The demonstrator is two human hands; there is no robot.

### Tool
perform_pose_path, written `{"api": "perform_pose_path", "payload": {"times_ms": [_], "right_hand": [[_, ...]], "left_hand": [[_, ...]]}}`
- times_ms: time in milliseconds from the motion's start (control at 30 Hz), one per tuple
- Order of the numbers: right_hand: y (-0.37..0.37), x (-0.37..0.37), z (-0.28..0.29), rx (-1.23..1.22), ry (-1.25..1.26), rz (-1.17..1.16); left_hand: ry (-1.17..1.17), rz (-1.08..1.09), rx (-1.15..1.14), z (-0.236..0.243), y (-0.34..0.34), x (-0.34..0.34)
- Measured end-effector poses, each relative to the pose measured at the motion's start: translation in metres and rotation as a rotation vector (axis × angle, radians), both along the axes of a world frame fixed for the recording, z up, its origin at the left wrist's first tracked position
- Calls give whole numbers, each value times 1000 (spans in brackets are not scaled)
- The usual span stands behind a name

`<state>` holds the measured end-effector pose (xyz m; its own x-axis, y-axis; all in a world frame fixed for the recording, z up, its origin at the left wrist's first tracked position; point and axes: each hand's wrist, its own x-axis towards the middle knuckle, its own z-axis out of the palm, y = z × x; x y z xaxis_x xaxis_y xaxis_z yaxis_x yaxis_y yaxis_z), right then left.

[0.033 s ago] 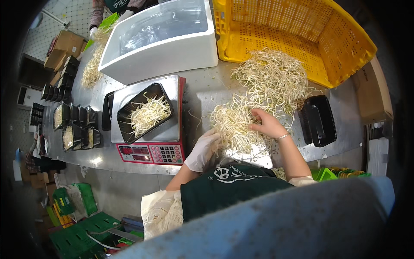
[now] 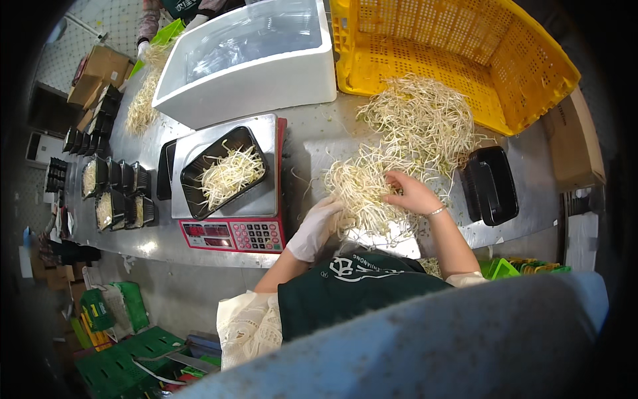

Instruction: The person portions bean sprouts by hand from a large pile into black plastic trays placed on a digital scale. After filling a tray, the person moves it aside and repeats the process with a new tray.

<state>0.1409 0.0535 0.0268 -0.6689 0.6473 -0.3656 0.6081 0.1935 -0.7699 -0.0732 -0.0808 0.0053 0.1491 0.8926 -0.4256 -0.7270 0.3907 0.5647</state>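
My left hand (image 2: 319, 226), in a white glove, presses against the left edge of a heap of bean sprouts (image 2: 362, 186); its fingers look stretched out, the tips partly hidden. On the heap's right side lies my bare right hand (image 2: 413, 194), thumb and fingers apart among the sprouts, a thin bracelet at the wrist. Left of the heap, a red-framed scale (image 2: 229, 236) with a metal pan carries a tilted black plastic tray (image 2: 193, 193) partly filled with sprouts. More black trays (image 2: 495, 186) sit to the right.
A white foam box (image 2: 246, 100) with clear plastic inside and a yellow perforated crate (image 2: 458, 66) stand at the back. Several filled black trays (image 2: 119, 193) are at left. Far left, another person's gloved hand (image 2: 143, 48) is near more sprouts. A carton (image 2: 578, 146) stands at right.
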Motion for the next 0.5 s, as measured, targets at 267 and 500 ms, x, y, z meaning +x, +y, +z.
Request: {"api": "perform_pose_path", "payload": {"times_ms": [267,500], "right_hand": [[-43,-16,24,-62,415,-244],[-11,39,-28,7,83,-369]], "left_hand": [[301,174,177,8,23,32],[403,46,-13,-13,-11,-26]]}}
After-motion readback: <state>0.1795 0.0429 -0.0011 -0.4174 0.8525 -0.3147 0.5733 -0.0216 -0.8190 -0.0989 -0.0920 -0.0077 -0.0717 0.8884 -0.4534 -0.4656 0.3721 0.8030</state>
